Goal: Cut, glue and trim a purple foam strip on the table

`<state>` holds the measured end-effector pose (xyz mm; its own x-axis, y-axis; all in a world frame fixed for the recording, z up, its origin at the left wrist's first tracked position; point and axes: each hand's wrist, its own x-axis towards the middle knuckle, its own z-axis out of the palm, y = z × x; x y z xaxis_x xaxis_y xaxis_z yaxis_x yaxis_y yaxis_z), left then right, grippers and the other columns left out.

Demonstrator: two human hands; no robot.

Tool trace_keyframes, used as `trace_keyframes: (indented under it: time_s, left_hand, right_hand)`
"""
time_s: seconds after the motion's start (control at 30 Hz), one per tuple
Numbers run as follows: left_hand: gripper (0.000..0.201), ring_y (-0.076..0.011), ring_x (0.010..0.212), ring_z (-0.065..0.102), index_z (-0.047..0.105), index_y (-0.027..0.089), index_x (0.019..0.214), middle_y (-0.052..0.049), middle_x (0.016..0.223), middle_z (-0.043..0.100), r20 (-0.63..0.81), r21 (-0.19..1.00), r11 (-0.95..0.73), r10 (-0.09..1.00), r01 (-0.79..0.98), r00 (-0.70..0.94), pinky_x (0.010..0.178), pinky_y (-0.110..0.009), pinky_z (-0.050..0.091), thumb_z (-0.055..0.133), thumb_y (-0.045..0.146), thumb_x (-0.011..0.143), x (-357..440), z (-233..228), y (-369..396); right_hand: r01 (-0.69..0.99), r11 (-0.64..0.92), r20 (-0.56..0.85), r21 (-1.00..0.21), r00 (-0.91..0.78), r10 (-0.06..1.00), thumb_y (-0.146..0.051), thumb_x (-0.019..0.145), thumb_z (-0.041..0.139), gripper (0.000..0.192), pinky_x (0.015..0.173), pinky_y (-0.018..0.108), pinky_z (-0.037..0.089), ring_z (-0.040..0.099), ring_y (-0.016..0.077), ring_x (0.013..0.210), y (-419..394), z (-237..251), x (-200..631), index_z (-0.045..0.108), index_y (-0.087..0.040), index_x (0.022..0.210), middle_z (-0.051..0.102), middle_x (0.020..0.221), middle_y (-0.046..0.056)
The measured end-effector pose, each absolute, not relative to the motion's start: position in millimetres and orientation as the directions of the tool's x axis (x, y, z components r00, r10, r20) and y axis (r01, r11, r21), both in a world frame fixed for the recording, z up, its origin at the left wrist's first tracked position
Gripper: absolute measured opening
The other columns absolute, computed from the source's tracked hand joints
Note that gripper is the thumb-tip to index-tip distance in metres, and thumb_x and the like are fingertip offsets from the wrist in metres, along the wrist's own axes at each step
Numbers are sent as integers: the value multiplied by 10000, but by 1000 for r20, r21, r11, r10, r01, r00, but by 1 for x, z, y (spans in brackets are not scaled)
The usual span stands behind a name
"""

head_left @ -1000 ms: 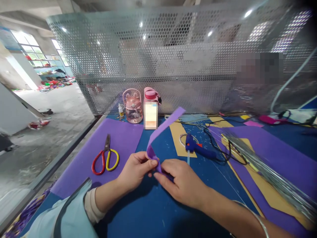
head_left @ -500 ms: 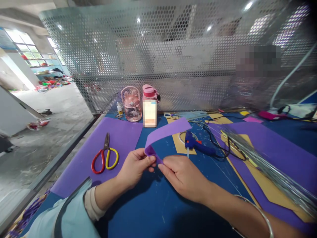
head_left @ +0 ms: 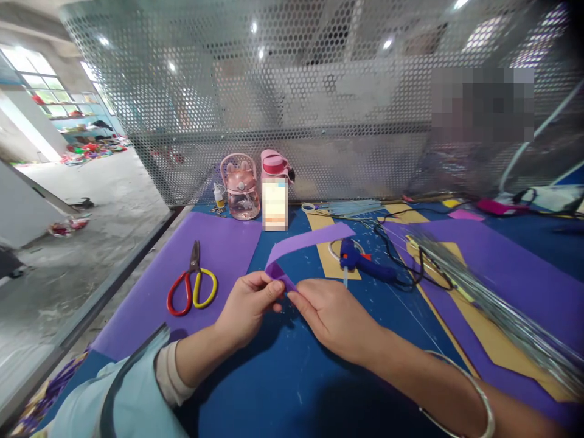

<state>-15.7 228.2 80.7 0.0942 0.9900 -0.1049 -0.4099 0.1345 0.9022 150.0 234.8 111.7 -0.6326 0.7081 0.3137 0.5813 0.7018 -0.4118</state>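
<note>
We pinch strip (head_left: 292,252) end w/ both hands: left (head_left: 246,307) thumb+fingers closed on fold, right (head_left: 333,316) fingertips pressing beside. Strip over blue table (head_left: 283,389), near glue gun (head_left: 365,264). Best keep edges aligned, roll tight.

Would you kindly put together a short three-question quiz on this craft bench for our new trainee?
1. True or false: both hands pinch the purple strip.
2. Which tool lies left of the left hand? A) glue gun B) scissors C) pliers
3. Fill in: the blue glue gun lies beyond the ____ hand.

Key:
1. True; the left hand and right hand grip its folded end.
2. B, the red-and-yellow scissors on the purple sheet.
3. right
</note>
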Motion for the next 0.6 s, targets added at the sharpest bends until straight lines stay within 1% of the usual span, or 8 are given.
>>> trace_keyframes:
  time_s: [0.1, 0.23, 0.37, 0.47, 0.53, 0.6]
  left_hand:
    - [338, -35, 449, 524, 623, 124, 609, 26, 560, 613, -141, 886, 169, 985, -431, 96, 431, -121, 419, 846, 371, 556, -14, 82, 226]
    - [340, -32, 433, 515, 624, 124, 617, 28, 550, 607, -176, 866, 204, 979, -456, 105, 422, -120, 412, 850, 368, 547, -11, 83, 225]
    - [331, -30, 440, 510, 631, 123, 628, 25, 560, 608, -189, 852, 220, 976, -475, 111, 422, -116, 409, 853, 353, 544, -10, 85, 226]
    - [334, -21, 418, 475, 623, 127, 634, 40, 544, 584, -201, 833, 223, 975, -507, 98, 408, -114, 389, 853, 353, 544, -12, 88, 229]
    - [327, -30, 455, 490, 617, 128, 629, 40, 551, 573, -190, 831, 201, 979, -519, 75, 430, -116, 404, 854, 339, 549, -14, 89, 231]
    - [294, -57, 564, 554, 620, 130, 663, 21, 623, 600, -170, 823, 184, 983, -537, 76, 528, -133, 467, 837, 316, 592, -15, 90, 232]
  right_hand:
    - [563, 734, 351, -378, -647, 677, -250, 965, 332, 382, 579, 262, 334, 498, 136, 576, 235, 110, 149, 550, -163, 663, 563, 603, 15]
    - [625, 680, 312, -384, -605, 733, -285, 964, 344, 382, 553, 258, 318, 513, 135, 558, 236, 109, 147, 546, -163, 664, 580, 603, 16]
    - [649, 688, 318, -326, -610, 726, -266, 971, 316, 396, 575, 266, 315, 564, 155, 597, 236, 110, 144, 571, -160, 687, 623, 626, 33]
    - [703, 648, 220, -292, -610, 761, -356, 956, 380, 379, 548, 270, 281, 594, 169, 604, 234, 114, 144, 593, -165, 707, 658, 652, 40]
    - [743, 624, 134, -243, -611, 780, -339, 948, 401, 362, 534, 280, 253, 607, 179, 595, 230, 118, 144, 609, -165, 708, 675, 659, 49]
    - [752, 620, 71, -225, -622, 780, -279, 951, 379, 366, 531, 285, 241, 614, 179, 593, 226, 122, 143, 618, -165, 699, 682, 658, 53]
